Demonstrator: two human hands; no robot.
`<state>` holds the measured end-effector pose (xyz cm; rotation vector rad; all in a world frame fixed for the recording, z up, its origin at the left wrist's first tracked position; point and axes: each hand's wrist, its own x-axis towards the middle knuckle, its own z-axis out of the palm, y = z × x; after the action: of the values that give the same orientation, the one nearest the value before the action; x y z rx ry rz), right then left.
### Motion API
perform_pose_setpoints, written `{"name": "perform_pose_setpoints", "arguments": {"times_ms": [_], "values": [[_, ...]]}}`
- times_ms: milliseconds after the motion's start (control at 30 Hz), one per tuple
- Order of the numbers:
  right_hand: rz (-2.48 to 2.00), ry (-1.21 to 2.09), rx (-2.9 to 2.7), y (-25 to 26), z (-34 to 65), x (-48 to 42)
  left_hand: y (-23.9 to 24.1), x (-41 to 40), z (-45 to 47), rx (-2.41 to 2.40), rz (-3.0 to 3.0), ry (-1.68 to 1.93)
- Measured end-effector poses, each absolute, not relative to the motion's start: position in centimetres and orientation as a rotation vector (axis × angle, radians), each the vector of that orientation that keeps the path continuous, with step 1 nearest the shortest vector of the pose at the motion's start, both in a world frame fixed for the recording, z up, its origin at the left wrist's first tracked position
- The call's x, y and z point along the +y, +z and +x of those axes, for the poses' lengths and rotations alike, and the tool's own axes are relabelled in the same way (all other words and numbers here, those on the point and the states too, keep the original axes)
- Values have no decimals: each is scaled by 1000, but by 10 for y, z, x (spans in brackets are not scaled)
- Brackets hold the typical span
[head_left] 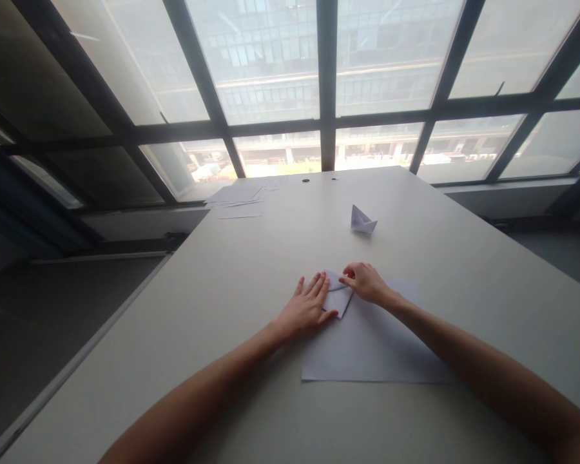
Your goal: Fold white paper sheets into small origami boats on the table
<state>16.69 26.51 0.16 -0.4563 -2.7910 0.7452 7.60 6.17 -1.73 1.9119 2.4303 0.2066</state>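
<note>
A small piece of folded white paper (339, 300) lies on top of a flat white sheet (367, 354) on the table. My left hand (305, 307) rests flat over its left side, fingers spread, pressing it down. At its upper right edge my right hand (365, 281) is closed, thumb and index finger pinched at the paper. Part of the fold is hidden under my left fingers. Farther off stands a folded paper boat (362, 221), apart from both hands.
A white table (232, 277) spreads out all around. Several loose paper sheets (239, 196) lie at its far left edge, some overhanging. Two dark round holes (306, 180) are near the far edge. Large windows (270, 77) stand behind the table.
</note>
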Motion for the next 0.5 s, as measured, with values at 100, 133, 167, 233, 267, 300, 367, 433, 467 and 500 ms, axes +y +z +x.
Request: {"name": "perform_pose_setpoints", "arguments": {"times_ms": [100, 133, 167, 233, 267, 300, 367, 433, 467, 500], "values": [[-478, 705, -2829, -1, 165, 261, -14, 62, 78, 2393, 1958, 209], [-469, 698, -2830, -3, 164, 260, -13, 63, 79, 2385, 1965, 212], [-454, 695, -2825, -4, 164, 260, -12, 62, 79, 2377, 1970, 217], [-430, 697, -2811, -7, 163, 259, -12, 62, 80, 2354, 1980, 237], [-426, 704, -2803, -7, 163, 258, -12, 62, 79, 2341, 1984, 258], [-426, 714, -2797, -7, 162, 258, -12, 63, 79, 2330, 1983, 287], [-443, 740, -2790, -6, 163, 255, -13, 64, 78, 2310, 1971, 379], [-464, 786, -2778, -3, 164, 252, -14, 66, 76, 2308, 1920, 513], [-472, 813, -2772, -1, 165, 251, -14, 68, 75, 2319, 1878, 591], [-479, 841, -2769, 0, 165, 250, -14, 69, 74, 2344, 1827, 668]]}}
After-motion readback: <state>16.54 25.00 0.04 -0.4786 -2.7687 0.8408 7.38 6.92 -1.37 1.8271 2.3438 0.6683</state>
